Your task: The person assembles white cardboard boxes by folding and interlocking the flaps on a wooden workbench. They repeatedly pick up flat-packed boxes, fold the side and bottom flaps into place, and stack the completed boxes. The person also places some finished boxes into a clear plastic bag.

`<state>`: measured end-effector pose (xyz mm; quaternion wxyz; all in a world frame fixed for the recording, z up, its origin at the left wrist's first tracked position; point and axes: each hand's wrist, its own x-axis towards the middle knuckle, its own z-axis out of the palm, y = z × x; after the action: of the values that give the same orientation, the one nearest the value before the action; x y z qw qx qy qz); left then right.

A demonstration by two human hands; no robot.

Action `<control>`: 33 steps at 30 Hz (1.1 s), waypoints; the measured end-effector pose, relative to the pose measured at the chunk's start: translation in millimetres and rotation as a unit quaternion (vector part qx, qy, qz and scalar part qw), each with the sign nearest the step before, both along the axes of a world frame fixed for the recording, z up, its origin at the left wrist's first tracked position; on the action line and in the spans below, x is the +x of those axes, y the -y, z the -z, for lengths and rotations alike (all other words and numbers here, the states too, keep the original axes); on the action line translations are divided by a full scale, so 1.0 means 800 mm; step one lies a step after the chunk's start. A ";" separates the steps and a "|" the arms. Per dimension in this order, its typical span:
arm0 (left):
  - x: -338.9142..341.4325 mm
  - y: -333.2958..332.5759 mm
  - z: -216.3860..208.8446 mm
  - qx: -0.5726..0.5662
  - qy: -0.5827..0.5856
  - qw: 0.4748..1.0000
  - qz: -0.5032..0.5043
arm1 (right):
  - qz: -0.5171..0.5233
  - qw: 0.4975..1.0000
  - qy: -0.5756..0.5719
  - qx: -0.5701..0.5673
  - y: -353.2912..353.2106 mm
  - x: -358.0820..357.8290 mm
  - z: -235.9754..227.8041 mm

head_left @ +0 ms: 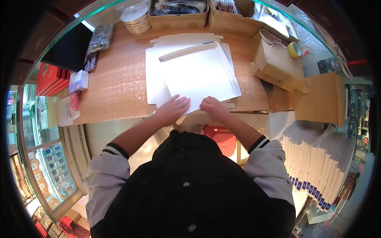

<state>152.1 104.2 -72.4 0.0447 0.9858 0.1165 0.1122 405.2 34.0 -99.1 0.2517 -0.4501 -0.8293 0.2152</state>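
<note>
We see a wooden table (119, 83) covered with clear bubble wrap, running left to right across the far half of the view. At its middle lies a flat white cardboard box blank (156, 71), and on top of it, slightly turned, a second white sheet (200, 73) with its far and right edges folded up. At the right, off the table's end, a tall stack of flat white blanks (317, 158) with blue edges leans near us, and a brown cardboard sheet (321, 97) lies beyond it. A small cardboard box (278, 63) sits on the table's right part, with a yellow tape roll (294, 49) just beyond. Along the far edge stand two open cardboard trays (178, 18) and a spool of white ribbon (135, 18). At the far left we see a black board (69, 47), red boxes (51, 79) and a small lilac box (79, 80).

Our left hand (172, 109) lies flat, fingers spread, pressing the near edge of the white sheet. Our right hand (214, 107) is just beside it on the same edge, fingers curled down on the sheet; we cannot tell whether they pinch it
</note>
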 end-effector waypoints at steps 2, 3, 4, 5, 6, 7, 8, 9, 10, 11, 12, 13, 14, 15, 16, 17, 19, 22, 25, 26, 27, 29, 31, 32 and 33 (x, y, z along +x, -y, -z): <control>0.000 -0.012 0.016 -0.017 -0.010 0.999 0.038 | -0.014 1.000 0.011 0.001 -0.001 0.004 0.003; 0.003 -0.017 0.005 -0.039 -0.056 0.997 0.047 | -0.010 1.000 0.015 0.001 -0.001 0.007 -0.002; 0.004 -0.024 -0.007 -0.061 -0.103 0.991 0.056 | -0.006 1.000 0.020 0.000 -0.002 0.011 -0.008; 0.007 -0.032 -0.015 -0.080 -0.149 0.984 0.064 | -0.003 1.000 0.025 0.001 -0.004 0.013 -0.016; 0.008 -0.037 -0.009 -0.068 -0.086 0.990 0.085 | 0.000 1.000 0.023 0.006 -0.003 0.013 -0.020; 0.008 -0.037 -0.011 -0.080 -0.094 0.989 0.086 | -0.002 1.000 0.022 0.002 -0.002 0.013 -0.020; 0.012 -0.041 -0.022 -0.089 -0.102 0.987 0.088 | -0.002 1.000 0.022 0.000 -0.005 0.014 -0.020; 0.015 -0.043 -0.027 -0.099 -0.111 0.985 0.090 | -0.002 1.000 0.022 -0.002 -0.006 0.015 -0.021; 0.016 -0.042 -0.024 -0.112 -0.107 0.985 0.082 | -0.002 1.000 0.022 -0.008 -0.008 0.018 -0.022; 0.018 -0.042 -0.023 -0.116 -0.101 0.985 0.079 | 0.000 1.000 0.022 -0.016 -0.008 0.022 -0.023; 0.019 -0.041 -0.022 -0.121 -0.095 0.985 0.075 | 0.002 1.000 0.022 -0.023 -0.008 0.024 -0.024; 0.020 -0.040 -0.021 -0.125 -0.089 0.986 0.072 | 0.007 1.000 0.012 -0.028 -0.007 0.025 -0.025; 0.016 -0.040 -0.017 -0.100 -0.069 0.989 0.080 | 0.011 0.999 0.002 -0.034 -0.007 0.025 -0.028; 0.010 -0.039 -0.014 -0.076 -0.049 0.992 0.088 | 0.015 0.999 -0.009 -0.039 -0.007 0.025 -0.029; 0.006 -0.036 -0.010 -0.051 -0.029 0.994 0.096 | 0.010 0.999 -0.007 -0.040 -0.006 0.023 -0.026; 0.007 -0.033 -0.017 -0.045 -0.027 0.995 0.080 | 0.007 0.999 -0.003 -0.038 -0.005 0.021 -0.019; 0.006 -0.016 -0.035 -0.036 -0.021 0.998 0.049 | 0.013 0.999 -0.005 -0.040 -0.002 0.014 -0.012; 0.010 0.005 -0.036 -0.131 -0.119 0.983 -0.056 | 0.028 0.999 -0.017 -0.037 -0.006 -0.019 -0.007; -0.001 -0.005 -0.014 -0.154 -0.140 0.974 -0.092 | 0.037 0.999 0.005 -0.015 -0.005 -0.051 -0.011; -0.011 -0.016 -0.010 -0.172 -0.131 0.972 -0.092 | 0.054 0.998 0.024 -0.009 -0.003 -0.052 -0.019; -0.030 -0.030 -0.008 -0.173 -0.135 0.971 -0.100 | 0.070 0.997 0.042 -0.003 -0.001 -0.052 -0.024; -0.064 -0.054 -0.009 -0.174 -0.141 0.967 -0.118 | 0.088 0.987 0.118 -0.060 0.000 -0.019 -0.020; -0.065 -0.051 -0.005 -0.139 -0.120 0.975 -0.129 | 0.082 0.981 0.150 -0.096 0.001 -0.007 -0.013; -0.065 -0.049 -0.004 -0.121 -0.110 0.977 -0.133 | 0.069 0.982 0.142 -0.104 -0.004 -0.014 -0.020; -0.051 -0.039 -0.004 -0.146 -0.068 0.980 -0.119 | 0.057 0.983 0.135 -0.113 -0.007 -0.024 -0.023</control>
<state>111.6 135.0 -69.1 0.1664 0.9530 0.2513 0.0316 385.7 40.0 -80.4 0.0970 -0.5471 -0.7990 0.2300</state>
